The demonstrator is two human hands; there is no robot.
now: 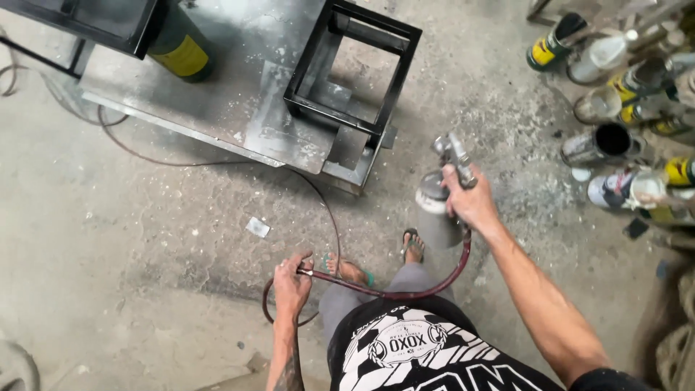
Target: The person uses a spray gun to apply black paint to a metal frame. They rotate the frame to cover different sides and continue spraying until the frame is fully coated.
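Note:
My right hand [469, 201] grips a metal spray gun [452, 153] with a grey paint cup [435, 211] hanging under it, nozzle aimed toward a black square-tube metal frame [352, 69]. A dark red air hose [427, 288] runs from the gun down and left to my left hand [291, 284], which pinches the hose near its loop. The frame stands on a grey metal sheet [217, 94] on the concrete floor. My feet in flip-flops [413, 245] show below the gun.
Several paint cans and bottles [622, 108] crowd the right edge. A dark green cylinder with a yellow label [181, 47] stands at the top, beside another black frame [94, 22]. A thin cable [181, 163] trails across the floor. A paper scrap [258, 227] lies nearby.

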